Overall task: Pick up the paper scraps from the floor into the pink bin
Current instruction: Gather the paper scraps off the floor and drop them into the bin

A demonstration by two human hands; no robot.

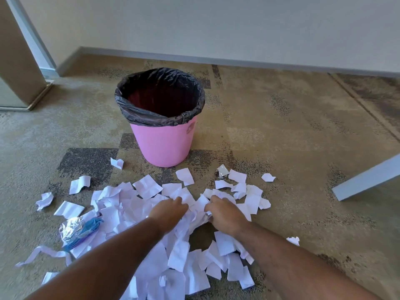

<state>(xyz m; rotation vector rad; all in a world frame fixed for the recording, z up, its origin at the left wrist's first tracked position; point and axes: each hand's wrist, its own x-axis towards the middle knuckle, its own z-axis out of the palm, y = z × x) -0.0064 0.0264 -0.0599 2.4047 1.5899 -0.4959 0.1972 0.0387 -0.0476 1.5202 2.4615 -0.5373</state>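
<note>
scraps: white paper scraps (pixel 151 204) piled on the carpet, spread from just in front of the bin down to the near edge of view; densest under and between the two hands
strays: loose pieces apart from the pile, left (pixel 79 184), one by the bin base (pixel 116 163), one far right (pixel 268 177), one beside the right forearm (pixel 293 240)
left hand: left hand (pixel 168 210) palm down on the pile, fingers curled into the scraps; can't tell if anything is actually pinched
right hand: right hand (pixel 223 213) palm down, fingers bunched around crumpled paper at the pile centre; looks like a loose grasp, but grip not clear
gap: hands close together, a ridge of paper between them
bin: pink bin (pixel 163 144) upright just beyond the pile, black liner (pixel 160 118) folded over the rim, mouth open; contents too dark to tell
clear room: bare carpet (pixel 292 131) right of the bin and right of the pile; straight path from hands to bin crosses only scraps
non-paper: silver foil with blue wrapper (pixel 75 231) at the pile's left edge; small foil ball (pixel 221 171) near the bin's right
obstacles: grey furniture leg (pixel 365 180) slanting in at right, well clear of the pile
edges: wall and skirting (pixel 238 61) behind the bin; door frame (pixel 23 61) at far left
</note>
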